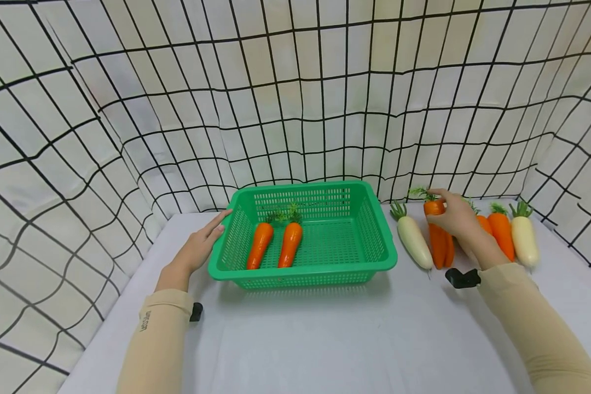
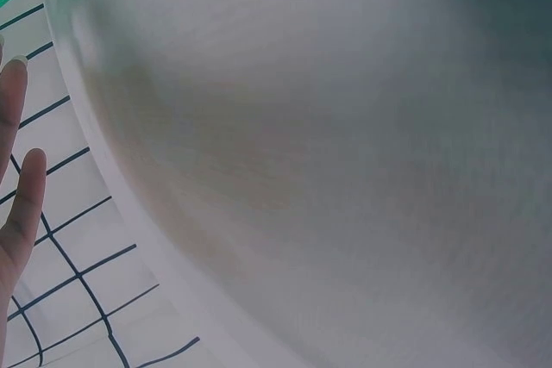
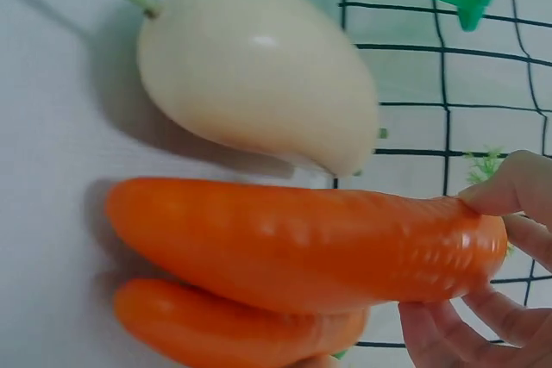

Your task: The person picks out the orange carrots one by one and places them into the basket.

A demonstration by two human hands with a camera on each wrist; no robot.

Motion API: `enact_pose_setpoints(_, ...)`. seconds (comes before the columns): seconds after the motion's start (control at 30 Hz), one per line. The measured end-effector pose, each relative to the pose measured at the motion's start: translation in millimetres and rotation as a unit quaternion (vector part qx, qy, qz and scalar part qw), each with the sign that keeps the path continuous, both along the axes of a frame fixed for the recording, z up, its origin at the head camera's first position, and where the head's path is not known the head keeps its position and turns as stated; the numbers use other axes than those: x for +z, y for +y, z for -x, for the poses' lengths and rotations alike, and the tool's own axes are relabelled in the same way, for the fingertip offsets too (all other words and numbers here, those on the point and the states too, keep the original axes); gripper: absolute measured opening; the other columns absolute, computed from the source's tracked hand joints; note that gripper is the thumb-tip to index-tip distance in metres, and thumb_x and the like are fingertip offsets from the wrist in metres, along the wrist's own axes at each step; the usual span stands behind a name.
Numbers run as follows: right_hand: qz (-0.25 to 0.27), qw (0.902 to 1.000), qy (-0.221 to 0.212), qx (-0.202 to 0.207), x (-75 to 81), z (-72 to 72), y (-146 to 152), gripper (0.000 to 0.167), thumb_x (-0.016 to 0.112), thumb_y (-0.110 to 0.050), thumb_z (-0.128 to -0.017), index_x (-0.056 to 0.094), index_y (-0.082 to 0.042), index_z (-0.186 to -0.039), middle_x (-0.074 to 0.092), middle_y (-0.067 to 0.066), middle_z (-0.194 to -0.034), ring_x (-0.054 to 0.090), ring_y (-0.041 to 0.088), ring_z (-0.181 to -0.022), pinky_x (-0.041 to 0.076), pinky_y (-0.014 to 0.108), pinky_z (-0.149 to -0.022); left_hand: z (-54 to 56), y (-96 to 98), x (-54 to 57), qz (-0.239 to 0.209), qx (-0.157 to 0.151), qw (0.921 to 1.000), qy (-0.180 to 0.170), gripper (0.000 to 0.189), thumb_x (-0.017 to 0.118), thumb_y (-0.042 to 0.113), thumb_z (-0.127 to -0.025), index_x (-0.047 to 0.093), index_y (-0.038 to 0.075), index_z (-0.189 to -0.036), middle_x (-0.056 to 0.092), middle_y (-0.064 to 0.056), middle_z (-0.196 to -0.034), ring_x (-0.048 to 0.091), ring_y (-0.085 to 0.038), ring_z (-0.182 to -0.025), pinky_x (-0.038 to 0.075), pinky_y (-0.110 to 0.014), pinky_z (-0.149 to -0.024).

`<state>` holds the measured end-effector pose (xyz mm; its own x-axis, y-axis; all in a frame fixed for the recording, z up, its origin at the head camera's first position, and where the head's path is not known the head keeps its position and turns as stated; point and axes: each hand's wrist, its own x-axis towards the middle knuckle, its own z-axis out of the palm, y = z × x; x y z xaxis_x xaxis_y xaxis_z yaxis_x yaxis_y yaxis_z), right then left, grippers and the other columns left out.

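Observation:
My right hand point(image 1: 457, 219) pinches the leafy top end of an orange carrot point(image 3: 302, 243) between thumb and fingers. Another carrot point(image 3: 241, 329) lies right beside it, partly hidden. On the near side of these, toward the basket, rests a white radish point(image 1: 415, 241) with cut green stems. With fairly straight fingers, my left hand point(image 1: 193, 253) rests against the left rim of a green plastic basket point(image 1: 302, 273). Inside the basket, at its left, lie two carrots: one carrot point(image 1: 260, 245) and a second carrot point(image 1: 290, 244).
Right of my right hand are another orange carrot point(image 1: 501, 234) and a white radish point(image 1: 524, 239), with more vegetables partly covered by the hand. A white cloth covers the table point(image 1: 300, 345). Black grid netting point(image 1: 320, 98) over white sheeting stands behind and at both sides.

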<state>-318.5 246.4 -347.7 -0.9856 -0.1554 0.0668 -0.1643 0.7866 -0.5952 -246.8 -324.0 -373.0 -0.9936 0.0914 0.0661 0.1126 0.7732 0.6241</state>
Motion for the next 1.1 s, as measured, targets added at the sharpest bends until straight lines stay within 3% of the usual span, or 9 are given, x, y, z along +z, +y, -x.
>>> enact_pose_setpoints(0.27, 0.079, 0.9969, 0.003, 0.007, 14.1, -10.1, 12, 0.064, 0.061, -0.011, -0.1, 0.034, 0.001, -0.156, 0.036, 0.036, -0.148, 0.04, 0.055, -0.13, 0.041, 0.064, -0.099, 0.7, 1.0, 1.2, 0.006, -0.003, 1.0, 0.001, 0.058, 0.028, 0.053, -0.111, 0.023, 0.033, -0.165, 0.063, -0.025, -0.117, 0.06, -0.025, -0.076, 0.045, -0.058, -0.09)
enact_pose_setpoints(0.4, 0.138, 0.9903, -0.005, 0.008, 27.3, -10.3, 13, 0.065, 0.062, -0.011, -0.101, 0.031, -0.001, -0.158, 0.03, 0.036, -0.153, 0.04, 0.053, -0.133, 0.051, 0.041, -0.092, 1.2, 1.4, 1.8, 0.009, -0.006, 0.9999, 0.001, 0.058, 0.028, 0.052, -0.111, 0.023, 0.032, -0.165, 0.064, -0.021, -0.105, 0.061, -0.026, -0.077, 0.045, -0.059, -0.091)
enact_pose_setpoints(0.5, 0.179, 0.9836, -0.019, 0.011, 39.4, -9.5, 11, 0.067, 0.061, -0.012, -0.103, 0.028, -0.004, -0.161, 0.025, 0.034, -0.158, 0.038, 0.051, -0.135, 0.052, 0.022, -0.08, 1.4, 1.9, 1.8, 0.011, -0.008, 0.9999, 0.001, 0.058, 0.028, 0.053, -0.111, 0.023, 0.032, -0.165, 0.064, -0.02, -0.105, 0.061, -0.026, -0.079, 0.044, -0.06, -0.091)
enact_pose_setpoints(0.57, 0.204, 0.9782, -0.036, 0.011, 46.4, -8.3, 8, 0.069, 0.06, -0.013, -0.104, 0.025, -0.008, -0.163, 0.021, 0.031, -0.162, 0.039, 0.048, -0.136, 0.052, 0.018, -0.078, 1.1, 2.1, 2.0, 0.013, -0.007, 0.9999, 0.002, 0.058, 0.028, 0.053, -0.111, 0.023, 0.033, -0.165, 0.064, -0.019, -0.103, 0.061, -0.027, -0.08, 0.044, -0.06, -0.091)
enact_pose_setpoints(0.7, 0.233, 0.9698, -0.069, 0.019, 56.9, -4.0, -4, 0.07, 0.059, -0.016, -0.105, 0.022, -0.014, -0.165, 0.016, 0.025, -0.166, 0.045, 0.042, -0.134, 0.054, 0.029, -0.091, 0.7, 1.9, 1.9, 0.016, -0.004, 0.9999, 0.0, 0.058, 0.027, 0.053, -0.111, 0.022, 0.032, -0.165, 0.063, -0.02, -0.101, 0.061, -0.028, -0.081, 0.044, -0.06, -0.091)
enact_pose_setpoints(0.87, 0.282, 0.9539, -0.096, 0.04, 65.8, 1.3, -23, 0.068, 0.058, -0.014, -0.105, 0.023, -0.015, -0.164, 0.018, 0.023, -0.166, 0.044, 0.036, -0.133, 0.042, 0.051, -0.106, 0.7, 0.8, 0.8, 0.018, -0.003, 0.9998, 0.001, 0.058, 0.027, 0.053, -0.111, 0.023, 0.032, -0.165, 0.063, -0.025, -0.117, 0.061, -0.03, -0.085, 0.044, -0.062, -0.092)
enact_pose_setpoints(1.1, 0.329, 0.9339, -0.123, 0.066, 75.9, 7.7, -48, 0.065, 0.058, -0.009, -0.105, 0.027, -0.013, -0.162, 0.015, 0.022, -0.167, 0.04, 0.037, -0.136, 0.037, 0.055, -0.111, 1.3, 1.2, 0.9, 0.014, -0.004, 0.9999, -0.004, 0.058, 0.027, 0.053, -0.111, 0.021, 0.033, -0.165, 0.055, -0.03, -0.136, 0.063, -0.035, -0.093, 0.043, -0.064, -0.094)
